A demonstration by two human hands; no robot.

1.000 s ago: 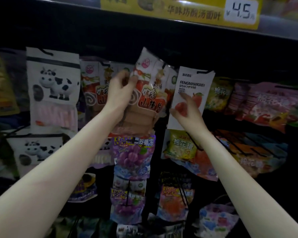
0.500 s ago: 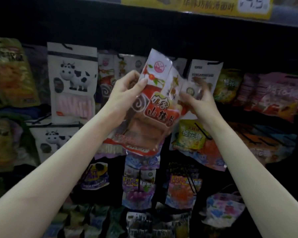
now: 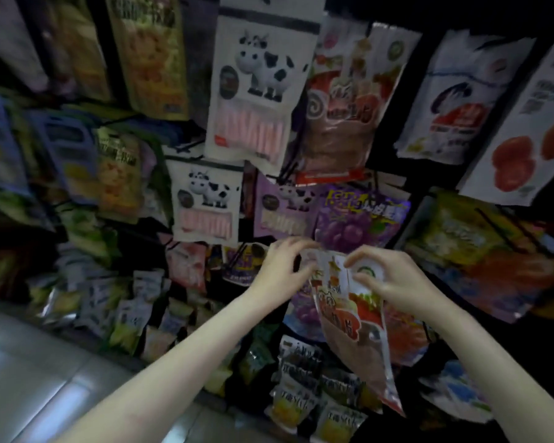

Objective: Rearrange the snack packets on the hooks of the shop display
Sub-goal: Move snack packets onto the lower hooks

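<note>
Both hands have dropped from the upper row to a lower one, the left hand (image 3: 280, 270) and right hand (image 3: 394, 282) pinching the top of the red snack packet (image 3: 352, 318) just below the grape packet (image 3: 359, 219), probably to rehang it there.
</note>
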